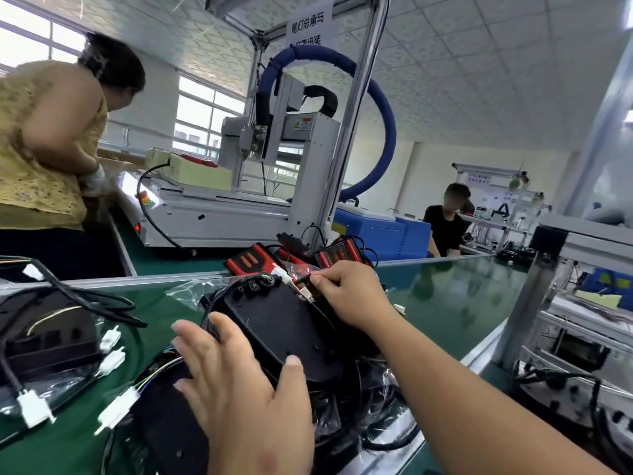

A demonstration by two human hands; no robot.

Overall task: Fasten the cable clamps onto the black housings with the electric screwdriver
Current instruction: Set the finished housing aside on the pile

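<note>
The left hand (239, 389) lies flat on the near end of a black housing (287, 323). Its fingers are straight and spread, and the thumb presses on the housing's top face; it grips nothing. The right hand (349, 296) reaches to the far end of the same housing. Its thumb and forefinger pinch a small dark part (303, 279), which is too blurred to identify as a clamp, and the other fingers are curled under. A white plug (282, 273) on short wires sits just left of that pinch, touching the housing's far edge. A black cable (219, 296) runs along the housing's rim between the two hands.

The housing rests on clear plastic film (185, 291) on a green belt (445, 303). A second housing (164, 423) lies under and left of the left hand, with a white connector (116, 411) on coloured wires beside it. A third housing (48, 337) sits well left of that hand.

Just beyond the right hand is a heap of red lamps (251, 260) with black leads. Farther off stands a grey machine (239, 214) with a blue hose (387, 132) arching over it. A person in a yellow top (44, 149) stands at its left, and a person in black (445, 224) sits far to the right.
</note>
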